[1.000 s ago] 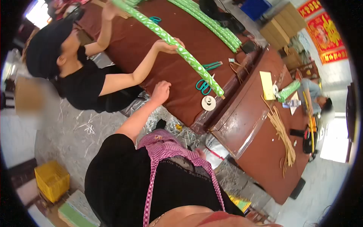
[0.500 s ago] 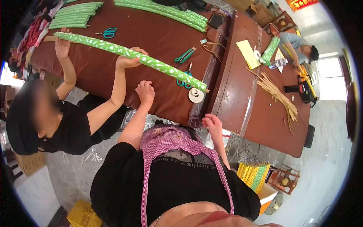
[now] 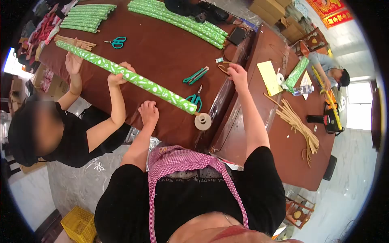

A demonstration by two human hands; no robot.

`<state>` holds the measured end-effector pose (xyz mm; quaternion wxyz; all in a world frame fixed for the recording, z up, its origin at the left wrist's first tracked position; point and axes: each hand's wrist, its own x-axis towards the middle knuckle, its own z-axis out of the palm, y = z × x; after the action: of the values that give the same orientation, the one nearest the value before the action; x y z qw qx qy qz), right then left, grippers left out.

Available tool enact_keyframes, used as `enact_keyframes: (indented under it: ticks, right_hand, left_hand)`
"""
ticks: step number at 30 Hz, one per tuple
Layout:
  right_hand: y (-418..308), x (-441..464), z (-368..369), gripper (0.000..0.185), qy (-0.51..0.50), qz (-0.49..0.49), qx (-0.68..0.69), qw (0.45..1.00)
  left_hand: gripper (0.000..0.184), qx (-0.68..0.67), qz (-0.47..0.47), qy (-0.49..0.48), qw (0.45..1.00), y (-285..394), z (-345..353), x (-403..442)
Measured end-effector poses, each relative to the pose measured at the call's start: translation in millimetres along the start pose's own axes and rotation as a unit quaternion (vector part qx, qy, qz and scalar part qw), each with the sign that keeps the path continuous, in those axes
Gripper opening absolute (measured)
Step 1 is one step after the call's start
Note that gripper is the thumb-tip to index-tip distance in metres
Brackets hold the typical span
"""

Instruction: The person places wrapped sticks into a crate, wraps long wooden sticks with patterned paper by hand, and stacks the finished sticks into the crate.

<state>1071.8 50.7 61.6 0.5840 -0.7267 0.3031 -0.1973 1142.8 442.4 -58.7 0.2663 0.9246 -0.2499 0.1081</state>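
Centrally, the tape [image 3: 203, 121] lies near the edge of the bench [image 3: 158, 52], just beside the lower end of the green roll [image 3: 139, 82]. Left hand [image 3: 149, 113], at 9 o'clock: rests on the bench, fingers loosely curled and released. The green roll slants up towards 10 o'clock, held in both hands of a co-worker [image 3: 67, 133]. Scissors [image 3: 195, 101] and a cutter [image 3: 196, 75] lie at 12 o'clock, the scissors partly beneath the roll. Right hand [image 3: 238, 76], at 1 o'clock: fingers pinched on a thin brown loop [image 3: 222, 68]. Yellow paper [image 3: 267, 77] lies at 2 o'clock, pale strips [image 3: 298, 125] at 3. Farther off, stacked rolls [image 3: 178, 24] lie at 12 o'clock.
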Motion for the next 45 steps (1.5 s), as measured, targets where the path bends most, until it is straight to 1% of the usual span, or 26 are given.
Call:
enact_keyframes:
  ticks: [2, 4, 5, 7, 8, 9, 11, 13, 16, 19, 21, 22, 23, 24, 25, 27, 29, 32, 33, 35, 37, 39, 41, 42, 44, 45]
  right_hand:
    - [8, 41, 0, 0.028, -0.013, 0.018, 0.016, 1.000]
    - [14, 74, 2, 0.035, -0.006, 0.095, 0.025, 0.995]
    - [23, 93, 4, 0.035, -0.010, 0.098, 0.028, 0.995]
    - [44, 130, 11, 0.041, 0.011, 0.128, 0.042, 0.991]
    - [47, 140, 15, 0.043, 0.022, 0.141, 0.073, 0.987]
    - [49, 149, 19, 0.043, 0.019, 0.142, 0.074, 0.987]
    - [53, 165, 30, 0.045, 0.063, 0.145, 0.124, 0.980]
    - [58, 178, 37, 0.039, 0.083, 0.160, 0.143, 0.973]
    - [60, 190, 44, 0.024, 0.095, 0.182, 0.163, 0.965]
    - [68, 199, 49, 0.021, 0.076, 0.188, 0.178, 0.963]
    - [68, 202, 52, 0.028, 0.085, 0.189, 0.188, 0.960]
    - [64, 202, 52, 0.027, 0.078, 0.201, 0.185, 0.959]
    - [62, 202, 54, 0.023, 0.092, 0.202, 0.186, 0.957]
    - [60, 201, 55, 0.020, 0.088, 0.214, 0.194, 0.953]
    - [56, 202, 56, 0.017, 0.084, 0.226, 0.201, 0.949]
    - [71, 213, 52, 0.013, 0.053, 0.235, 0.208, 0.948]
    - [73, 211, 51, 0.005, 0.065, 0.246, 0.250, 0.934]
    - [77, 215, 50, 0.005, 0.041, 0.243, 0.253, 0.936]
    - [71, 211, 53, 0.005, 0.070, 0.244, 0.244, 0.936]
    - [78, 216, 50, 0.006, 0.054, 0.255, 0.226, 0.938]
    - [77, 213, 50, 0.007, 0.073, 0.245, 0.204, 0.945]
    - [72, 209, 51, 0.010, 0.111, 0.246, 0.129, 0.954]
    - [75, 208, 50, 0.015, 0.137, 0.211, 0.089, 0.964]
    - [77, 208, 50, 0.015, 0.135, 0.207, 0.091, 0.965]
    - [75, 204, 48, 0.022, 0.124, 0.137, 0.088, 0.979]
    - [71, 199, 48, 0.022, 0.123, 0.135, 0.088, 0.979]
  left_hand:
    - [0.012, 0.009, 0.000, 0.001, 1.000, 3, -1, 1]
    - [0.011, 0.021, -0.005, -0.005, 1.000, 7, 2, 1]
    - [0.011, 0.026, -0.007, -0.006, 1.000, 8, 3, 0]
    - [0.014, 0.074, -0.017, -0.027, 0.997, 6, 7, 2]
    - [0.019, 0.066, -0.033, -0.063, 0.995, 3, 10, 3]
    - [0.023, 0.079, -0.018, -0.077, 0.994, -1, 12, 2]
    - [0.022, -0.057, -0.058, -0.016, 0.997, 4, 13, -1]
    - [0.020, -0.066, -0.078, -0.018, 0.995, -1, 21, -3]
    - [0.018, 0.041, -0.049, -0.057, 0.996, 13, 6, 9]
    - [0.018, 0.048, -0.051, -0.056, 0.996, 6, 10, 6]
    - [0.016, 0.077, -0.063, -0.067, 0.993, 6, 10, 5]
    - [0.015, 0.044, -0.069, -0.066, 0.994, 1, 15, 0]
    - [0.015, 0.011, -0.073, -0.064, 0.995, -3, 18, -3]
    - [0.014, 0.014, -0.041, -0.057, 0.997, 1, 11, 1]
    - [0.014, 0.018, -0.048, -0.048, 0.998, 0, 10, 0]
    - [0.012, 0.019, -0.037, -0.032, 0.999, -6, 16, -5]
    - [0.013, 0.070, -0.025, -0.036, 0.997, -10, 19, -6]
    - [0.020, 0.033, -0.020, -0.024, 0.999, 7, -2, 6]
    - [0.020, 0.041, -0.025, -0.006, 0.999, 9, -7, 8]
    - [0.020, 0.036, -0.018, -0.025, 0.999, 12, -11, 8]
    - [0.021, 0.029, -0.014, 0.004, 0.999, 13, -12, 8]
    - [0.022, 0.016, -0.008, 0.023, 1.000, 12, -11, 8]
    - [0.022, 0.008, 0.001, 0.032, 0.999, 11, -11, 6]
    - [0.020, 0.002, 0.014, 0.023, 1.000, 12, -12, 7]
    - [0.020, 0.005, 0.016, 0.030, 0.999, 11, -13, 7]
    - [0.020, 0.007, 0.017, 0.033, 0.999, 12, -12, 5]
